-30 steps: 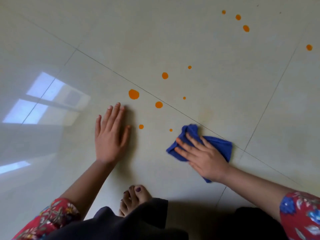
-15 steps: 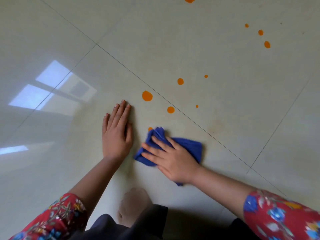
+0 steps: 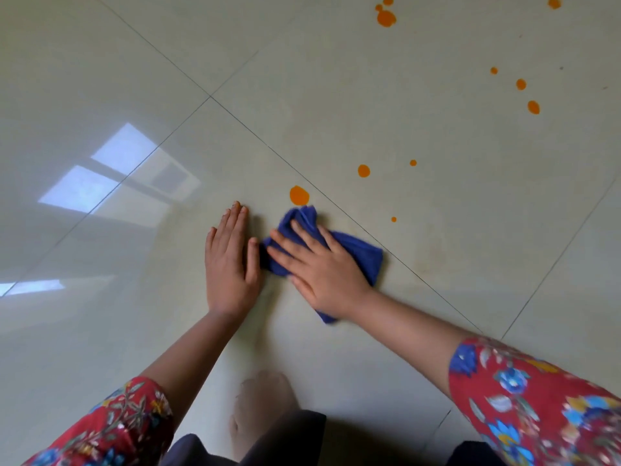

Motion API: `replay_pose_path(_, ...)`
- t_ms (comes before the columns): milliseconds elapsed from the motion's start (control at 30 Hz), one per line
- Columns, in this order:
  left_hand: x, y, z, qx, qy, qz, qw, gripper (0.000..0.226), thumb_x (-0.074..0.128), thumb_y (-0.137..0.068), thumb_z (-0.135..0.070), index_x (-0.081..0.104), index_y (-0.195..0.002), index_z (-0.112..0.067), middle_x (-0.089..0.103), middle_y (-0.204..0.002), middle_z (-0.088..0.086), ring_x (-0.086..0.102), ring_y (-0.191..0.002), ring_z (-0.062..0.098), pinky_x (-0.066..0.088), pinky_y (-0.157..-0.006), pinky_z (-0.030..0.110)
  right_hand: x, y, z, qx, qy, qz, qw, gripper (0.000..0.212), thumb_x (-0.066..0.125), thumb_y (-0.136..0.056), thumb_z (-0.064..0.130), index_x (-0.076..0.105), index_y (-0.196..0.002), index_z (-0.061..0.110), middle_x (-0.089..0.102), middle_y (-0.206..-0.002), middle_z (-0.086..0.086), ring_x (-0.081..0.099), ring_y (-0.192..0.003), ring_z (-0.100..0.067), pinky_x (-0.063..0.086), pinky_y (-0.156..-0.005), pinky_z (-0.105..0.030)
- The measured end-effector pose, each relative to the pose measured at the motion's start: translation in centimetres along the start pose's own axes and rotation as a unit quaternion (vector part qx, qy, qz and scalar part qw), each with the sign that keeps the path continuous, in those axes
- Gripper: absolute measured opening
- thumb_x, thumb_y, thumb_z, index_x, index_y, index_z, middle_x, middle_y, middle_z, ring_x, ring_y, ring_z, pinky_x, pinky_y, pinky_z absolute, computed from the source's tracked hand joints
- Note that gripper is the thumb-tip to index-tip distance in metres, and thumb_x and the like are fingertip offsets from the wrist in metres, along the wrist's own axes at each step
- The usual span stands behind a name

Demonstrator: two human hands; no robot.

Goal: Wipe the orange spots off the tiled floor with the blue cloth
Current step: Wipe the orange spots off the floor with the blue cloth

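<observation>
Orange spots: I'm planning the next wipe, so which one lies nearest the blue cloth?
The biggest spot, just beyond the cloth's front edge, beside the tile seam. The other spots lie farther off to the right.

Single head view, looking steeply down, close over tiled floor (image 3: 437,247)

My left hand (image 3: 232,264) lies flat on the tiled floor (image 3: 437,230), its thumb touching the edge of the blue cloth (image 3: 359,253) under my right hand (image 3: 319,267), so I have no room to slide leftward. Ahead, the nearest orange spot (image 3: 299,195) sits just beyond the cloth's tip with nothing between. To my right and farther forward the tiles lie bare around the scattered spots. Behind my hands, my foot (image 3: 262,408) blocks the way toward me
</observation>
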State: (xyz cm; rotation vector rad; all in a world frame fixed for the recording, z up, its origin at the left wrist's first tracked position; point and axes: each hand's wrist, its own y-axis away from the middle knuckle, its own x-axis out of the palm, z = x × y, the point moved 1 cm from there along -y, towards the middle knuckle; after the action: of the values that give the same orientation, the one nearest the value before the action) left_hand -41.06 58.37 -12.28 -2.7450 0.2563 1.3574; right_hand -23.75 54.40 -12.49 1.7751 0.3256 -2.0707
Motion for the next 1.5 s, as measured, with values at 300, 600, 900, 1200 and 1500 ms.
replay_pose_path(300, 0.2, 0.0, -0.2, 0.010, -0.052, 0.018, 0.998, 0.055, 0.029, -0.099, -0.032, 0.032, -0.150, -0.013, 0.026, -0.158, -0.002, 0.017, -0.147, 0.010, 0.008, -0.121, 0.034, -0.4, 0.3, -2.9, 0.241, 0.022, -0.061, 0.968, 0.055, 0.032, -0.098, 0.037, 0.033, -0.150, 0.019, 0.026, -0.159, -0.001, 0.023, -0.147, -0.029, 0.023, -0.113, -0.048)
replay_pose_path(600, 0.2, 0.0, -0.2, 0.023, -0.089, 0.049, 0.995, 0.057, 0.029, -0.099, -0.036, 0.023, -0.153, -0.018, 0.020, -0.160, -0.003, 0.011, -0.149, 0.009, 0.006, -0.121, 0.034, -1.3, -8.3, -5.1, 0.079, 0.013, -0.007, 0.997, 0.057, 0.024, -0.094, 0.037, 0.037, -0.148, 0.026, 0.030, -0.158, 0.002, 0.025, -0.146, -0.027, 0.020, -0.114, -0.049)
replay_pose_path(900, 1.1, -2.0, -2.7, 0.032, -0.080, 0.077, 0.993, 0.057, 0.025, -0.100, -0.041, 0.018, -0.154, -0.026, 0.009, -0.162, -0.010, -0.001, -0.149, 0.007, -0.002, -0.121, 0.033, -0.2, 2.5, -2.8, 0.282, 0.022, -0.039, 0.958, 0.060, 0.031, -0.095, 0.040, 0.026, -0.152, 0.021, 0.020, -0.161, -0.003, 0.019, -0.147, -0.033, 0.018, -0.112, -0.054)
replay_pose_path(1200, 3.7, -7.1, -3.6, 0.105, -0.171, 0.118, 0.972, 0.061, 0.019, -0.101, -0.050, 0.005, -0.155, -0.027, 0.000, -0.163, -0.010, -0.006, -0.149, 0.009, 0.002, -0.122, 0.039, -2.7, -0.2, -19.1, 0.457, -0.001, -0.073, 0.887, 0.060, 0.020, -0.095, 0.043, 0.021, -0.153, 0.028, 0.016, -0.162, 0.003, 0.014, -0.149, -0.028, 0.010, -0.116, -0.058)
replay_pose_path(1500, 3.9, -6.9, -4.0, 0.096, -0.179, 0.116, 0.972, 0.062, 0.018, -0.100, -0.052, 0.005, -0.155, -0.029, 0.000, -0.163, -0.010, -0.005, -0.149, 0.010, 0.003, -0.121, 0.038, -3.2, 6.3, -19.8, 0.294, 0.024, -0.016, 0.955, 0.056, 0.024, -0.097, 0.042, 0.024, -0.152, 0.031, 0.017, -0.161, 0.007, 0.016, -0.148, -0.022, 0.026, -0.111, -0.055)
